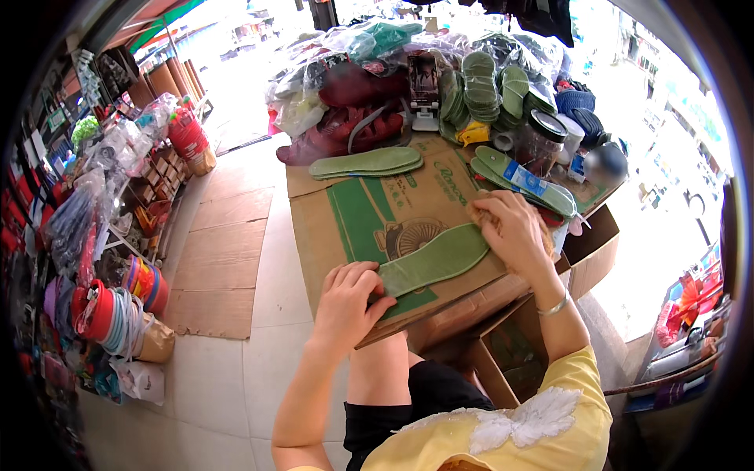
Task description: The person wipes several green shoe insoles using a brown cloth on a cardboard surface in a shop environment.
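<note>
A single green shoe insole (435, 259) lies flat on a printed cardboard sheet (312, 218), slanting up to the right. My left hand (353, 297) grips its near left end between thumb and fingers. In my right hand (513, 226) is a bunched brown cloth (484, 216), held at the insole's far right end. The palm side of both hands is hidden. Farther back on the cardboard rests a small stack of green insoles (366, 162). More green insoles with a blue label band (526, 179) lie just beyond my right hand.
Piled green insoles (480, 88), dark red shoes (353, 120), a propped phone (424, 79) and a dark-lidded jar (539, 141) crowd the back. Open cardboard boxes (595, 250) stand below right. Stacked goods, including a red bucket (94, 309), line the left side.
</note>
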`<state>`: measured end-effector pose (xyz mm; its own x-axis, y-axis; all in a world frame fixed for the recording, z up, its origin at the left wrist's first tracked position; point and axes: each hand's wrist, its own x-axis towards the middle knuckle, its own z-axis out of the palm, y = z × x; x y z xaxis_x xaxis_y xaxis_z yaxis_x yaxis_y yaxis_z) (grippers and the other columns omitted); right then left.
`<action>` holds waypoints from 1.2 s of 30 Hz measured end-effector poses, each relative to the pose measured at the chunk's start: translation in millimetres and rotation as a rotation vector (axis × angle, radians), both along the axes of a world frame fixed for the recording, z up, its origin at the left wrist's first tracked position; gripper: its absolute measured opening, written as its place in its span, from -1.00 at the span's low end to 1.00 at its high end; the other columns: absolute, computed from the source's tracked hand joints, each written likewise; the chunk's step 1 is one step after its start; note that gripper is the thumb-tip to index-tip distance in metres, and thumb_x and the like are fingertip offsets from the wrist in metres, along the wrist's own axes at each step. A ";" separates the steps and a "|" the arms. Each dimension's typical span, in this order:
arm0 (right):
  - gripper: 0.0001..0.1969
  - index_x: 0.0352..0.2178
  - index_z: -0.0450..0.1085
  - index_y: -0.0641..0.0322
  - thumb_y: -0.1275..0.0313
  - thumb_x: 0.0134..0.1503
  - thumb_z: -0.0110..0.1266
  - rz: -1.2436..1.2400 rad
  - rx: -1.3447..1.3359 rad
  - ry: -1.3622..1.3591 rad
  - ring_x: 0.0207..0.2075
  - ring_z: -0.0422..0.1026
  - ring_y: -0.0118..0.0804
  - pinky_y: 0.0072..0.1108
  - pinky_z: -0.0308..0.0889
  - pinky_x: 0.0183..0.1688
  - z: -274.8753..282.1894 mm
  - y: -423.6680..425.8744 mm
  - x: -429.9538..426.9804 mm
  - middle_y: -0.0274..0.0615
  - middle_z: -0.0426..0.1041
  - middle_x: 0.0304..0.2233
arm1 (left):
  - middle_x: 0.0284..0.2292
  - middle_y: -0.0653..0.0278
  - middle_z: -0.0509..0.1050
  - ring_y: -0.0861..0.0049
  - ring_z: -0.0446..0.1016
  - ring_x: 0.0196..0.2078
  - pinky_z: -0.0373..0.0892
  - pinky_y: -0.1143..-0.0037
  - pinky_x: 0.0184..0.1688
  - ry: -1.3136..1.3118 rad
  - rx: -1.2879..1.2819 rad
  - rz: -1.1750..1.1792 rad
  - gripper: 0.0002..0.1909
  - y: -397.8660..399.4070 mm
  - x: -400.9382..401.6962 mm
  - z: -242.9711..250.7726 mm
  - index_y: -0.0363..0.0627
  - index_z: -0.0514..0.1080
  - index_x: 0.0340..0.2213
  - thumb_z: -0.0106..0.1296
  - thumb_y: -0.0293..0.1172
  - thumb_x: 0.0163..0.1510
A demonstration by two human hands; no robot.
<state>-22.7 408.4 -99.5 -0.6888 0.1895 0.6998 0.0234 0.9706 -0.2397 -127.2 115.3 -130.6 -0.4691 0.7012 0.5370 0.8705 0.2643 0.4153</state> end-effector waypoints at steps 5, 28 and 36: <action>-0.76 -0.23 0.56 -0.02 0.46 0.02 0.15 0.318 0.160 -0.079 -0.09 0.42 -0.14 -0.31 0.33 -0.01 -12.4 -65.6 -4.4 -0.26 0.48 -0.13 | -0.04 0.06 0.50 0.06 0.40 0.05 0.23 0.19 0.16 -0.013 -0.062 0.007 -0.71 -9.3 -0.1 7.1 -0.18 0.37 -0.42 0.32 -0.40 -0.06; -0.77 -0.24 0.54 0.05 0.45 0.02 0.15 0.022 0.066 -0.050 -0.07 0.39 -0.06 -0.27 0.33 0.02 -18.5 12.8 2.3 -0.21 0.46 -0.17 | 0.02 0.16 0.49 0.17 0.35 0.17 0.04 0.12 0.36 0.002 -0.347 -0.015 -0.79 -26.3 -42.3 29.8 -0.10 0.43 -0.32 0.25 -0.44 0.00; -0.76 -0.23 0.53 0.09 0.47 0.00 0.15 -0.006 0.077 -0.046 -0.06 0.39 -0.05 -0.26 0.33 0.02 -20.7 13.0 6.8 -0.20 0.45 -0.16 | 0.07 0.05 0.39 0.04 0.32 0.12 0.21 0.14 0.20 0.162 -0.245 0.121 -0.39 23.0 7.1 29.0 0.01 0.43 0.06 0.29 -0.11 -0.04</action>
<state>-15.9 421.3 -120.2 -0.7193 0.1403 0.6804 0.0385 0.9859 -0.1626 -120.1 138.3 -101.6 -0.4791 0.7633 0.4335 0.8763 0.4448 0.1852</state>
